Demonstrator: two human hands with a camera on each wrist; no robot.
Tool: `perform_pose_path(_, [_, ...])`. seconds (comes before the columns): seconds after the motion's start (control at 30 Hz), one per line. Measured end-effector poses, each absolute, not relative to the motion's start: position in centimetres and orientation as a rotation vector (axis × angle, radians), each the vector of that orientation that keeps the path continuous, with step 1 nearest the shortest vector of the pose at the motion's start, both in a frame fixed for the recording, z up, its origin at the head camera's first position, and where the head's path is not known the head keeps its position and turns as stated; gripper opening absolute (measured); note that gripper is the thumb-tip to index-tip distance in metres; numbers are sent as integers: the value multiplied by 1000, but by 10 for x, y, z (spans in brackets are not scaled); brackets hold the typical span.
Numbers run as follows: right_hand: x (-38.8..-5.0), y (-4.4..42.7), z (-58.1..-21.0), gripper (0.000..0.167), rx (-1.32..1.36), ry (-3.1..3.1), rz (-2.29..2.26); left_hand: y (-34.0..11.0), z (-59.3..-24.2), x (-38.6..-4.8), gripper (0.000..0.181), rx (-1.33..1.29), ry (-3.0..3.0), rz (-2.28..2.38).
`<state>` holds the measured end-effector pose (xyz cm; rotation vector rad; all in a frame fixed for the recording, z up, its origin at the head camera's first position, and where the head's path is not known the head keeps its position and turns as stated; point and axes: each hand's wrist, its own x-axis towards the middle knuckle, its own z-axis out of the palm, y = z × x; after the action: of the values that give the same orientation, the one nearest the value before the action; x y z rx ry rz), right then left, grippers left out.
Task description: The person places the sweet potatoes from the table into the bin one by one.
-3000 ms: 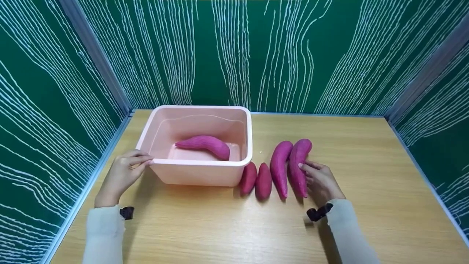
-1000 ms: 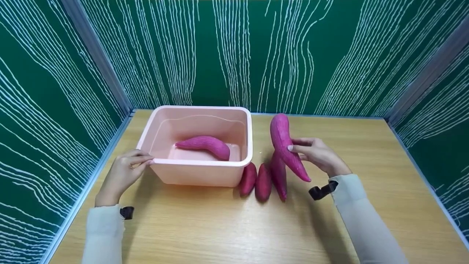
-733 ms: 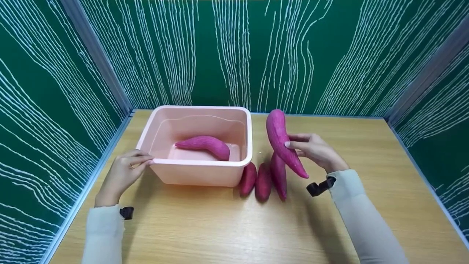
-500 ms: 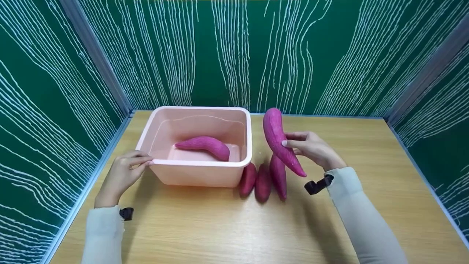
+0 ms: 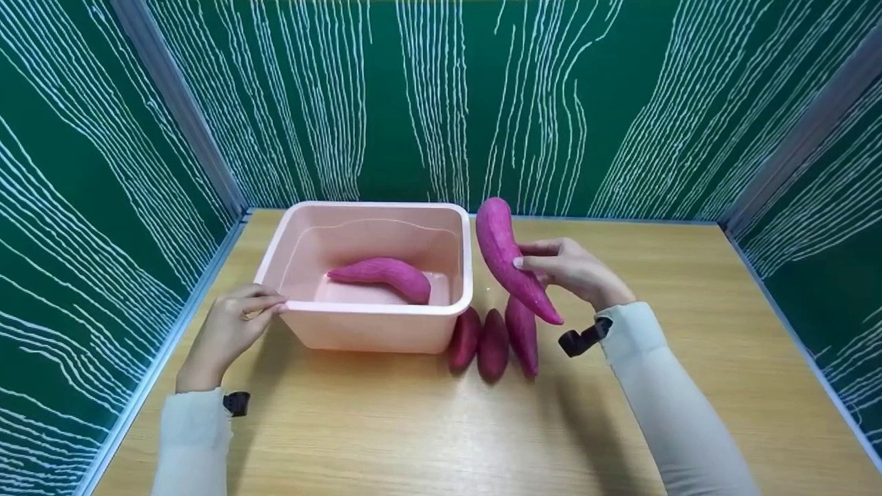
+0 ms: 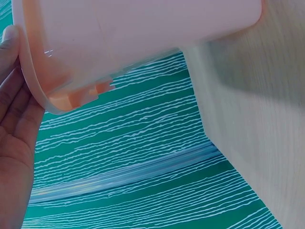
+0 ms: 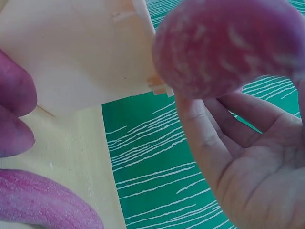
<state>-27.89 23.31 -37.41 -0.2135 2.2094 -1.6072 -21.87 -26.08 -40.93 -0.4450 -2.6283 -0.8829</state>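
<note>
My right hand [image 5: 572,271] grips a long, curved purple sweet potato [image 5: 508,258] between thumb and fingers, raised above the table just right of the pink plastic bin [image 5: 379,331]. Its thick end points up and away, its thin tip toward me. At the bin's front left corner, my left hand [image 5: 231,327] pinches the rim, thumb and fingers on either side of it in the left wrist view. One curved sweet potato [image 5: 386,277] lies inside the bin. Another long one [image 5: 524,337] rests on the table, its upper part hidden behind the held one.
Two smaller reddish sweet potatoes [image 5: 493,346] lie side by side on the wooden table [image 5: 386,434], the left one against the bin's right side. Green walls [image 5: 537,103] with white wavy lines enclose the back and both sides.
My right hand has lifted the rightmost sweet potato off the table and carried it left toward the bin, its top turning away leftward. My left hand has stayed at the rim.
</note>
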Motion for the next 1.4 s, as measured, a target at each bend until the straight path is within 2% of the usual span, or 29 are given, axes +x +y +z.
perform_pose_path(0.43, [-288,211,-367,63,-270,2182,-1605,-261,-413,-220,17,-497,-2554,-846])
perform_pose_path(1.0, [-298,183,-361,58,-242,2194,-1565,-260,-411,-218,20,-442,-2609,-878])
perform_pose_path(1.23, [-301,173,-360,50,-299,2153,-1588,-260,-411,-218,20,-432,-2614,-883])
perform_pose_path(1.4, [-304,165,-360,53,-334,2118,-1601,-260,-412,-218,18,-487,-2560,-848])
